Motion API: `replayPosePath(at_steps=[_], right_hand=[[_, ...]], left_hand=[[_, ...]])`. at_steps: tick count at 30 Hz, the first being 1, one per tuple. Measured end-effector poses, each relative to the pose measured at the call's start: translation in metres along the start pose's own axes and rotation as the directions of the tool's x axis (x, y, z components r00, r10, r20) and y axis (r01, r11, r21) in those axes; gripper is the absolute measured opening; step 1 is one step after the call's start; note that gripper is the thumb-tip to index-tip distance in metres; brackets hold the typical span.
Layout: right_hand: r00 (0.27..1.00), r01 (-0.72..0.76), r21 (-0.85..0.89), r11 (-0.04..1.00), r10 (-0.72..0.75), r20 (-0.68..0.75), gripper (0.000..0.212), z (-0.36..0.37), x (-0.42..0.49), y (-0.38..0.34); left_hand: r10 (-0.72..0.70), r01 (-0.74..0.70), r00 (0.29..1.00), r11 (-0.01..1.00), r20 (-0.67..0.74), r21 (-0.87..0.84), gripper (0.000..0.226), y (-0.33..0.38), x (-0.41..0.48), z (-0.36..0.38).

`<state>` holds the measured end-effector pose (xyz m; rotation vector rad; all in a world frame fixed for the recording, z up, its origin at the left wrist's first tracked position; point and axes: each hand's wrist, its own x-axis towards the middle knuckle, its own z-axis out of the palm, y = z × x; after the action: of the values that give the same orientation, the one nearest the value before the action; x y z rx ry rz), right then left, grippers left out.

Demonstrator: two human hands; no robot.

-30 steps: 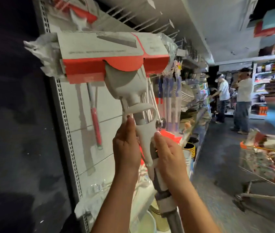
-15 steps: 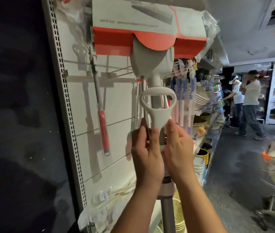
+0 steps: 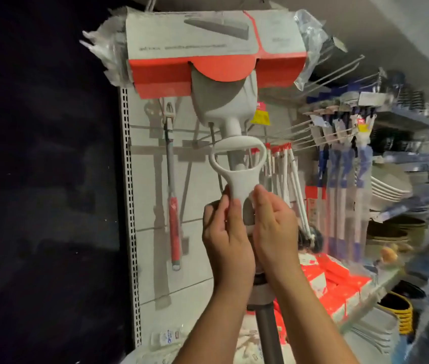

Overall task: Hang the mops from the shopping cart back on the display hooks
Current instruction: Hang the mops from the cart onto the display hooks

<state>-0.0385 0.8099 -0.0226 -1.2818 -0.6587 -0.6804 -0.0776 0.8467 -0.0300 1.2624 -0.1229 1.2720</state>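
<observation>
A mop [image 3: 223, 109] is held upright, head uppermost, in front of the white display panel [image 3: 150, 206]. Its head, wrapped in a grey and red cardboard sleeve [image 3: 208, 48] with clear plastic bunched at both ends, is at the top of the panel. Whether it already hangs on anything cannot be told. Lower in front of the panel the left hand [image 3: 226, 237] grips the mop's neck just under the white loop lever [image 3: 237, 177], fingers curled round it and the thumb lying up along the lever's stem. The right hand [image 3: 273, 232] grips the same neck from the other side, fingers curled and close together, its upper fingertip touching the stem. The grey pole [image 3: 268, 334] runs down from between the two hands, towards the foot of the panel. A red-handled tool [image 3: 174, 222] hangs flat against the panel, left of the mop. Bare wire display hooks [image 3: 334, 72] jut from the panel's upper right, and red packages [image 3: 334, 282] lie on a shelf to its lower right
</observation>
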Motion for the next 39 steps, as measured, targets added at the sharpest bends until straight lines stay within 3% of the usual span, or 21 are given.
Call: replayPosePath(at_steps=[8, 16, 21, 29, 39], right_hand=[[0.992, 0.02, 0.164, 0.986, -0.04, 0.119, 0.04, -0.014, 0.058, -0.021], [0.98, 0.018, 0.309, 0.951, -0.077, 0.182, 0.058, 0.018, 0.121, -0.05], [0.983, 0.018, 0.352, 0.936, -0.08, 0.163, 0.049, 0.042, 0.16, -0.063], [0.984, 0.075, 0.318, 0.945, -0.121, 0.127, 0.054, 0.093, 0.229, -0.069], [0.977, 0.095, 0.359, 0.929, -0.155, 0.144, 0.05, 0.123, 0.32, -0.079]], left_hand=[[0.131, -0.124, 0.985, 0.99, -0.108, 0.074, 0.017, 0.015, 0.031, 0.046], [0.324, -0.293, 0.935, 0.935, -0.143, 0.201, 0.03, 0.045, 0.096, 0.069], [0.429, -0.386, 0.898, 0.875, -0.098, 0.291, 0.034, 0.056, 0.14, 0.08], [0.554, -0.525, 0.832, 0.788, 0.001, 0.322, 0.034, 0.06, 0.226, 0.091], [0.65, -0.619, 0.755, 0.659, 0.092, 0.426, 0.033, 0.068, 0.325, 0.129]])
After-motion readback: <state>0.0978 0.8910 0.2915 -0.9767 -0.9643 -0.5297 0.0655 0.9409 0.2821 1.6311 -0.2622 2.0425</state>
